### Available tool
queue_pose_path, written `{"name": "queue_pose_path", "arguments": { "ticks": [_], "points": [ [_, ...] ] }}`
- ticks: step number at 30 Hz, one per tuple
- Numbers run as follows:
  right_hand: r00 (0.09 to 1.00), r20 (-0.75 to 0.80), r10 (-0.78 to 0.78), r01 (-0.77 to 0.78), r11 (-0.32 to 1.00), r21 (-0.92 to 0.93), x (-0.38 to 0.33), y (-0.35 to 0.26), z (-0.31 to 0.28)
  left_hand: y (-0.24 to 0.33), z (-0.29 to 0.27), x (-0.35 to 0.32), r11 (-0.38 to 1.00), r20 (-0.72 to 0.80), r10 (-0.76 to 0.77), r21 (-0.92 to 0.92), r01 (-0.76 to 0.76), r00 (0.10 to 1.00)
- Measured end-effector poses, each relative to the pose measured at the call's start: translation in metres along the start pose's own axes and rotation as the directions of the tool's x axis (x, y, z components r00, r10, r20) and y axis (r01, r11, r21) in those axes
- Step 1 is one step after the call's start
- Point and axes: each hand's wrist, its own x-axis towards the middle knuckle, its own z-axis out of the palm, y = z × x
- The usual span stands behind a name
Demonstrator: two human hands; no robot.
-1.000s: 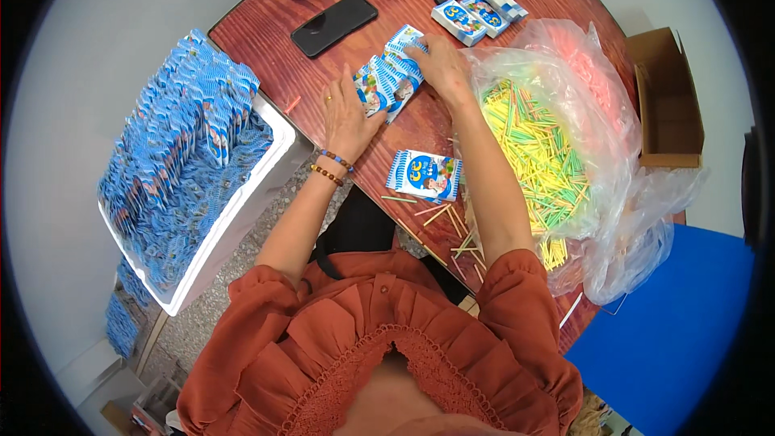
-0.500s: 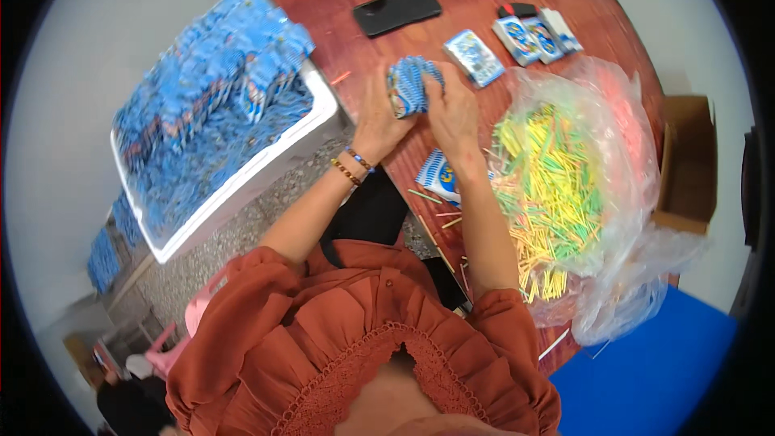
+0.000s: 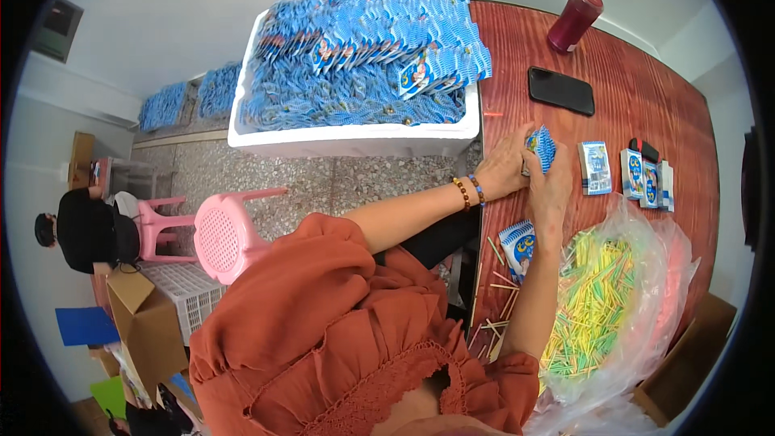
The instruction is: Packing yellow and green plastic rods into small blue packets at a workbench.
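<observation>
Above the table's left edge, my left hand point(image 3: 505, 169) and my right hand point(image 3: 550, 192) are closed together round a small bundle of blue-and-white packets point(image 3: 542, 148). The fingers partly cover the bundle, and its striped edges show at the top. Beneath my right forearm a single blue-and-white packet point(image 3: 517, 244) lies on the table. To the left of my hands stands a white foam box point(image 3: 355, 139), heaped with rows of blue packets point(image 3: 379, 24). A separate row of packets point(image 3: 444, 71) lies over its right end.
On the reddish wooden table point(image 3: 517, 48) are a black phone point(image 3: 561, 90), a dark red bottle point(image 3: 575, 19), a white-and-blue pack point(image 3: 596, 168) and several small packs point(image 3: 643, 179). A clear bag point(image 3: 646, 250) holds yellow and green sticks point(image 3: 593, 299). Pink stools point(image 3: 226, 230) and a person point(image 3: 89, 226) are at left.
My view has swung toward the left, bringing the whole foam box, the stools and more floor into sight. Both hands still hold the bundle, now tipped more edge-on.
</observation>
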Motion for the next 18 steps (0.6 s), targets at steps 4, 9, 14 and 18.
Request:
{"name": "queue_pose_path", "arguments": {
  "ticks": [4, 9, 14, 18],
  "points": [
    [0.997, 0.059, 0.054, -0.056, 0.998, 0.031, 0.0, -0.003, -0.002, -0.004, -0.001, -0.002, 0.999, -0.052, 0.045, 0.019, -0.044, 0.998],
    [0.999, 0.052, -0.008, 0.007, 0.999, 0.033, -0.002, -0.029, 0.006, -0.001, -0.024, -0.012, 1.0, -0.083, 0.018, -0.016, -0.02, 0.996],
    [0.986, 0.072, -0.149, 0.126, 0.958, 0.258, 0.007, -0.098, 0.064, -0.002, -0.135, -0.026, 0.94, -0.35, 0.324, 0.221, -0.259, 0.879],
    [0.953, 0.092, -0.289, 0.235, 0.897, 0.375, 0.035, -0.157, 0.169, -0.051, -0.25, -0.037, 0.897, -0.343, 0.311, 0.415, -0.154, 0.886]
  ]
}}
